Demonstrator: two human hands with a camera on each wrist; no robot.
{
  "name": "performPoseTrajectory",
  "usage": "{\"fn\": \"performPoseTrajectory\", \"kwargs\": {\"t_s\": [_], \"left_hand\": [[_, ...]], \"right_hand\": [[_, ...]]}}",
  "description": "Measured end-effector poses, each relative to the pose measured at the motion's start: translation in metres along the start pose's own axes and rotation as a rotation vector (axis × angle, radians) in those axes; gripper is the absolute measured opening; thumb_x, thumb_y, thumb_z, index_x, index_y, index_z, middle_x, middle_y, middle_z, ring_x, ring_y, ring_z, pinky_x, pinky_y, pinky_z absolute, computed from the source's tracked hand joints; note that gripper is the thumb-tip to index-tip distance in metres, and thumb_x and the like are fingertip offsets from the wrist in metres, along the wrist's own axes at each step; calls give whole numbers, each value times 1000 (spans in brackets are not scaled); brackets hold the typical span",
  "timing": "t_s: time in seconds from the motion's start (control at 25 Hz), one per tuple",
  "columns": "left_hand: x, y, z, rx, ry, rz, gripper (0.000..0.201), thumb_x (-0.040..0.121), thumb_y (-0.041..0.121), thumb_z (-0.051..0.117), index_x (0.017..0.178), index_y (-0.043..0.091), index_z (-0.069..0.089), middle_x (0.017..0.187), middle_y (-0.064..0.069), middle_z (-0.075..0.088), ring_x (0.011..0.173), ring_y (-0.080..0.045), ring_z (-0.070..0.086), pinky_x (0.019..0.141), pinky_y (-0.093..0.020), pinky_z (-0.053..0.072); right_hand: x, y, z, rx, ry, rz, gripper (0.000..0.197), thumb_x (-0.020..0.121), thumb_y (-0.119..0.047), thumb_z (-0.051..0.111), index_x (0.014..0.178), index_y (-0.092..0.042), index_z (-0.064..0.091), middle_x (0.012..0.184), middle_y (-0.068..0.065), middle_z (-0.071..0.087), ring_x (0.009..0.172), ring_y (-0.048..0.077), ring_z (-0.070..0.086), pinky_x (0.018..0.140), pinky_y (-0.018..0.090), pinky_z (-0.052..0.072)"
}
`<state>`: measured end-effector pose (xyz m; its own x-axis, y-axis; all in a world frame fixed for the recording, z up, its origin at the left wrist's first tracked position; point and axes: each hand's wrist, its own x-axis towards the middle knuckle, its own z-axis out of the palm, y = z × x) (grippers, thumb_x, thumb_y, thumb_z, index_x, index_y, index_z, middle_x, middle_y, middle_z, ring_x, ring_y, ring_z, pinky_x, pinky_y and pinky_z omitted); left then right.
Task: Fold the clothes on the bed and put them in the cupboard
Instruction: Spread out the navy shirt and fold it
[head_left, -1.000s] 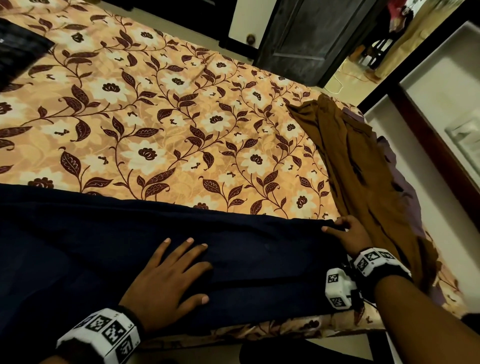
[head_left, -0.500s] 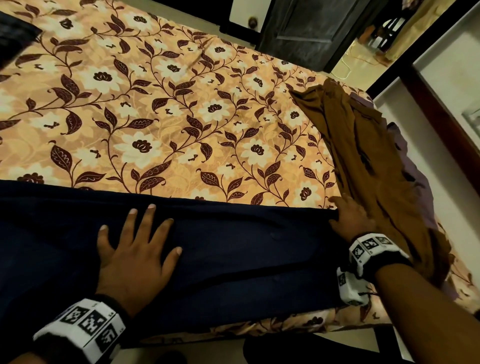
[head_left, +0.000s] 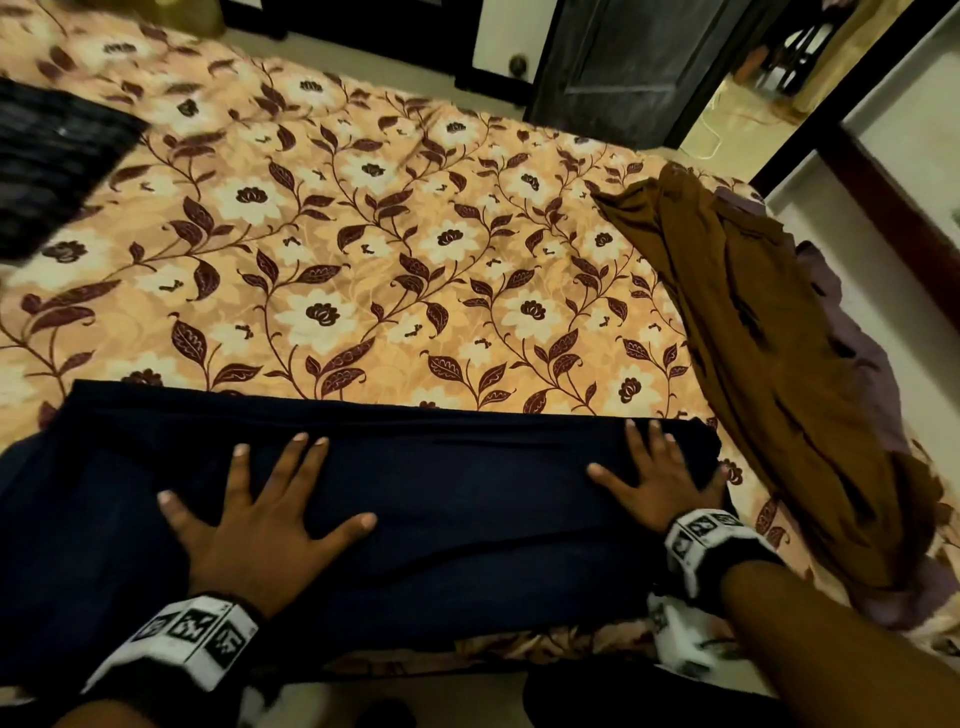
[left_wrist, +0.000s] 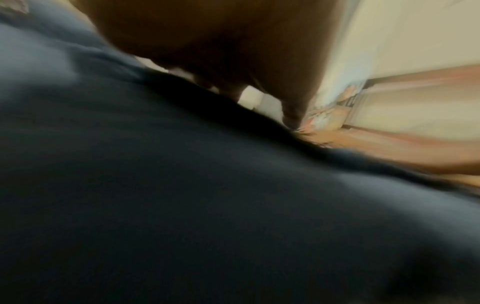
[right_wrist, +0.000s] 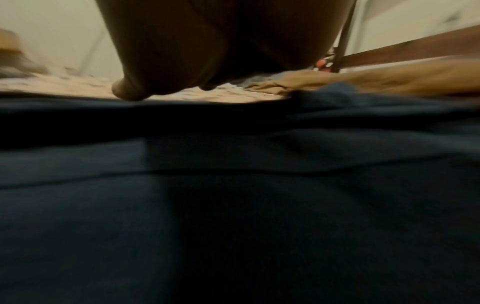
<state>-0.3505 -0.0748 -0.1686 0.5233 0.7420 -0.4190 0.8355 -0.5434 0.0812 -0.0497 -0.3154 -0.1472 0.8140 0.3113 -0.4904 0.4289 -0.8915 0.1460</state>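
The bed (head_left: 363, 249) fills the view under its orange floral sheet, and it is the landmark here. Along its near edge lies the navy garment (head_left: 467, 509), spread flat in a long band across the mattress. On the bed's right side a brown garment (head_left: 779, 364) lies crumpled, its lower end just beside the navy garment's right end. At the bed's far left corner sits a dark striped cloth (head_left: 47, 166). Left hand (head_left: 254, 530) is flat on the navy garment, fingers splayed wide, palm pressing down, gripping nothing. Right hand (head_left: 654, 483) is flat too, fingers straight, pressing the garment's right end near the bed's edge. Both wrist views are blurred, showing navy cloth close under each palm.
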Motion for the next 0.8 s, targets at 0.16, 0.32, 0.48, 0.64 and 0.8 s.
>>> {"fn": "performPoseTrajectory", "kwargs": {"t_s": [0.16,0.32,0.48,0.64,0.8], "left_hand": [[3,79,-5,-12,47,269,83,81,84,9,148,43,-17,156,15,-26,147,-27,-22,99,-68,-28],[39,52,-6,40,-67,326,75,82,83,13,146,54,-14,157,23,-20,148,-16,-18,106,-67,-18],[57,-71,-48,126,-93,-65,83,72,87,3,144,54,-19,159,12,-25,147,-24,-22,105,-71,-17],[20,1,-44,56,186,94,71,97,57,31,154,36,-5,162,3,-17,148,-30,-16,110,-67,-10],[-21,101,17,-96,70,414,61,98,56,19,153,40,-3,163,9,-12,149,-26,-14,109,-59,-20]], "right_hand": [[-17,-64,5,-25,35,-378,84,61,-90,-9,134,-52,-30,146,-13,-34,145,24,-20,109,63,-14],[-3,-63,20,1,-19,-380,83,61,-92,1,132,-59,-27,144,-23,-33,144,16,-20,109,64,-12],[29,36,-8,-102,-47,-16,92,63,-90,5,141,-51,-24,156,-9,-25,145,28,-18,110,67,-5],[30,59,-3,178,113,44,119,55,-98,31,151,-34,1,160,5,9,145,34,17,111,63,21],[29,69,12,498,148,288,114,42,-88,65,126,-12,49,130,22,55,118,41,52,103,55,38]]}}
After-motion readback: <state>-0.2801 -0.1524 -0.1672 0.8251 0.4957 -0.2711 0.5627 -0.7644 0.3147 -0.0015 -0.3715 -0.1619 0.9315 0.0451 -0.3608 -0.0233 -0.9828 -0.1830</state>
